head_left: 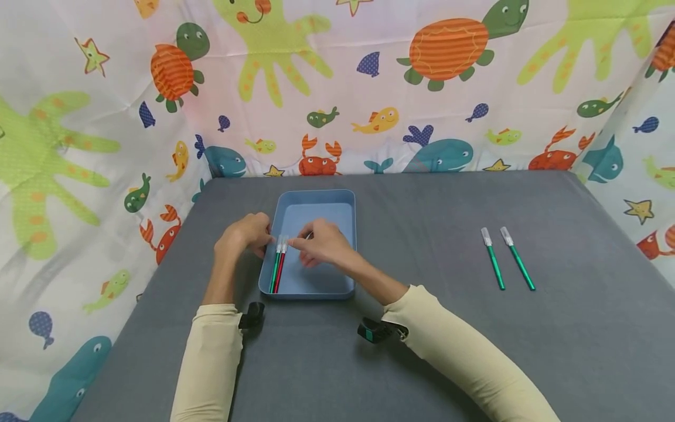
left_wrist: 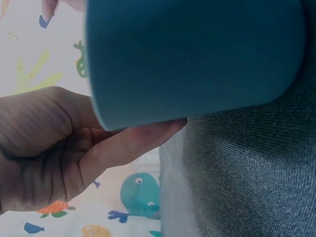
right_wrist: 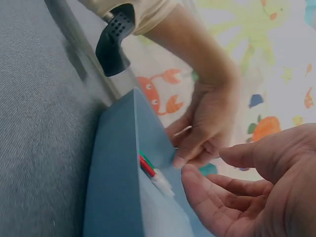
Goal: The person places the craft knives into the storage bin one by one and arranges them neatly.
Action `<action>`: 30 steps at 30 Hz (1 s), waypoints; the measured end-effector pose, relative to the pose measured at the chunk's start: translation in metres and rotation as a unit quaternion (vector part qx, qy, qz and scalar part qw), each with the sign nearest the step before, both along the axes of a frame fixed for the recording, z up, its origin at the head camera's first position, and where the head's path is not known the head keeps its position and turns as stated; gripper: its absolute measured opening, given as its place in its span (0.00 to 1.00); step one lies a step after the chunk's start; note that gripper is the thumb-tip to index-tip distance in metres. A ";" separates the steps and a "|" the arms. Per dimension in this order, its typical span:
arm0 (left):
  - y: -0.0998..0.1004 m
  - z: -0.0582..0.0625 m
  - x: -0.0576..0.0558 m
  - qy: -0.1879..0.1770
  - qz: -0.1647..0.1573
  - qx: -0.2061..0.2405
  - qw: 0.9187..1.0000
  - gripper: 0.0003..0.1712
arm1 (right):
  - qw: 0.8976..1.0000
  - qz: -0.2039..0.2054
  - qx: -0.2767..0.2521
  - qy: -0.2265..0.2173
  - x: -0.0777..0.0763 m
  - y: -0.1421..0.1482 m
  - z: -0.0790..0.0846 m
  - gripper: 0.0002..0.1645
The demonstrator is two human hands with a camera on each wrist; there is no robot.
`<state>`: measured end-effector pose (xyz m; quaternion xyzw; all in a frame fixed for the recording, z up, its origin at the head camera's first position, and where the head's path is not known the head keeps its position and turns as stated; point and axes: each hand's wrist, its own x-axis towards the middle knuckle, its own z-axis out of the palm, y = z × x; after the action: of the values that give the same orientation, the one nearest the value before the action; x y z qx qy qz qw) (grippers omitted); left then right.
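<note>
A blue tray (head_left: 329,214) stands on the grey table. Along its left wall lie a green pen (head_left: 275,271) and a red pen (head_left: 281,271) side by side, their clear caps pointing away from me. My left hand (head_left: 244,234) grips the tray's left wall, fingertips over the rim beside the caps; the left wrist view shows the fingers against the tray's outer side (left_wrist: 197,64). Over the tray is my right hand (head_left: 324,243), its fingertips close to the red pen's cap. In the right wrist view, a gap separates that thumb and forefinger (right_wrist: 197,190), with nothing between them.
Two green pens (head_left: 493,259) (head_left: 518,259) with clear caps lie apart on the table to the right. A curtain (head_left: 348,88) printed with sea animals hangs behind the table and along its sides. Black wrist devices (head_left: 375,331) sit near both cuffs.
</note>
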<state>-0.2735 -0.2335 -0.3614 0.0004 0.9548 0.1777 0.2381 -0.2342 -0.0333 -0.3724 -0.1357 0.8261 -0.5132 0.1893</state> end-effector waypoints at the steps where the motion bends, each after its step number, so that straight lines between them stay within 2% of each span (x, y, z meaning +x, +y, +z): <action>1: 0.000 0.000 0.000 0.000 0.000 0.000 1.000 0.12 | 1.000 0.002 -0.001 0.005 0.001 0.004 0.001 0.18; 6: 0.000 0.000 0.000 -0.002 -0.001 -0.007 1.000 0.10 | 1.000 0.008 0.002 0.025 0.007 0.022 0.007 0.17; 12: 0.001 0.001 -0.001 0.001 -0.006 -0.013 1.000 0.10 | 0.996 -0.015 0.038 0.074 0.013 0.047 0.016 0.18; 22: 0.002 0.000 0.002 0.009 -0.003 0.016 1.000 0.13 | 0.981 -0.069 0.122 0.138 0.012 0.118 0.017 0.20; 30: 0.004 0.001 0.003 0.013 -0.012 0.001 1.000 0.12 | 0.968 -0.102 0.169 0.158 0.021 0.179 0.015 0.20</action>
<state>-0.2704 -0.2299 -0.3603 0.0146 0.9575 0.1758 0.2283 -0.2136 0.1461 -0.3573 -0.0958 0.9298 -0.3547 0.0237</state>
